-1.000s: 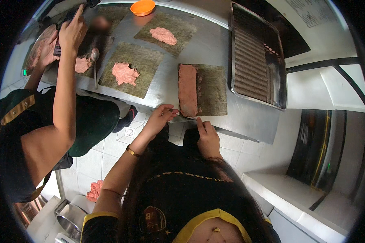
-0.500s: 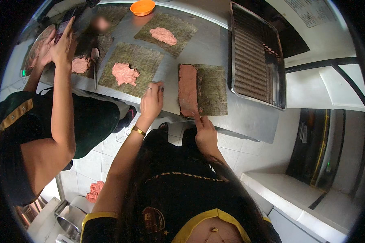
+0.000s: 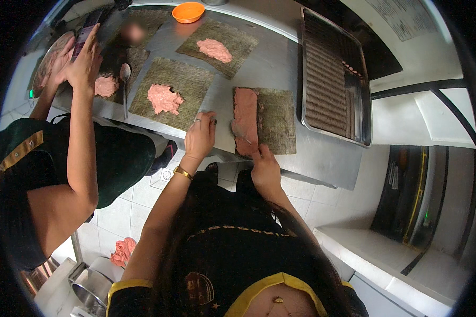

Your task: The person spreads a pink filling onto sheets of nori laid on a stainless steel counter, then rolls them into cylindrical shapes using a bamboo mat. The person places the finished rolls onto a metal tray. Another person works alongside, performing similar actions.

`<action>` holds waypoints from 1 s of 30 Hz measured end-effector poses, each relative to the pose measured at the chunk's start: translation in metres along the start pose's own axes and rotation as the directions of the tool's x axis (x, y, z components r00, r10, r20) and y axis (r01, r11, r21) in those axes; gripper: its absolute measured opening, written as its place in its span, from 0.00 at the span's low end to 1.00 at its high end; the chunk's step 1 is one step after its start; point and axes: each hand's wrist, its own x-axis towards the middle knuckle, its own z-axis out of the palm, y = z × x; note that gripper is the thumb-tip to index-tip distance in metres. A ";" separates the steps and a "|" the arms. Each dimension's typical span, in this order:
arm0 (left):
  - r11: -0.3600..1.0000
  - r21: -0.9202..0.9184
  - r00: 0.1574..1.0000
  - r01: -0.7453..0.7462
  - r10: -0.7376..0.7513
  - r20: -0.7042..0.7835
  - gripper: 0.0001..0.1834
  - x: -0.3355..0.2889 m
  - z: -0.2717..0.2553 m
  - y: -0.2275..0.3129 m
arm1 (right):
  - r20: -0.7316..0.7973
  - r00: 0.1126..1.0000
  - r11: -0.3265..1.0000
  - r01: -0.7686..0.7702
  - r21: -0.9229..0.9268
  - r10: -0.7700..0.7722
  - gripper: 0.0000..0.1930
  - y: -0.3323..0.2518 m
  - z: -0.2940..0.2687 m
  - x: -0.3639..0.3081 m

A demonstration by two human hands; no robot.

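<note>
My right hand (image 3: 265, 170) grips a metal spoon (image 3: 238, 130), its bowl down on a pink paste strip (image 3: 245, 106). The strip covers the left part of a dark green nori sheet (image 3: 276, 119); the right part is bare. Left of that sheet, at the table's near edge, my left hand (image 3: 200, 139) is closed with curled fingers. A small dark spot shows at its fingertips; I cannot tell what it is. Beside it lies another nori sheet (image 3: 188, 79) with an uneven paste mound (image 3: 164, 99).
A third nori sheet (image 3: 238, 39) with paste lies farther back, near an orange bowl (image 3: 188, 12). At right stands a metal tray (image 3: 328, 79) holding rows of brown strips. A co-worker's hands (image 3: 82, 66) hold a dark package at left, above a spoon (image 3: 125, 90) and paste.
The spoon's bowl has shifted slightly left on the paste strip, with its handle now slanting more. My left hand stays closed in nearly the same place.
</note>
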 end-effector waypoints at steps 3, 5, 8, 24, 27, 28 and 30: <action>1.000 -0.002 1.000 0.027 -0.027 0.011 0.13 0.000 -0.002 0.003 | 0.048 0.996 0.996 -0.076 0.057 0.073 0.28 0.000 -0.022 0.011; 1.000 0.008 1.000 -0.007 0.007 -0.005 0.13 0.000 0.001 -0.002 | 0.009 0.988 0.987 -0.152 0.053 0.152 0.30 -0.002 -0.032 0.021; 1.000 0.006 1.000 -0.027 0.027 -0.015 0.13 -0.001 0.003 -0.004 | -0.025 0.988 0.987 -0.150 -0.056 0.149 0.32 0.005 -0.015 0.022; 0.999 0.037 1.000 -0.013 0.013 0.010 0.12 0.000 0.003 -0.003 | -0.083 0.994 0.997 -0.078 -0.020 0.076 0.25 0.006 -0.003 0.042; 0.999 0.030 1.000 -0.012 0.012 0.007 0.13 -0.001 0.004 -0.004 | -0.046 0.999 0.999 0.004 0.049 -0.002 0.24 0.004 0.000 0.038; 0.999 0.032 1.000 -0.017 0.016 0.006 0.13 -0.001 0.004 -0.004 | -0.022 1.000 0.996 -0.010 0.094 0.013 0.24 0.003 -0.010 0.042; 0.999 0.035 1.000 -0.021 0.021 0.000 0.13 0.000 0.003 -0.003 | -0.038 0.998 0.993 -0.052 0.110 0.056 0.23 0.006 -0.019 0.050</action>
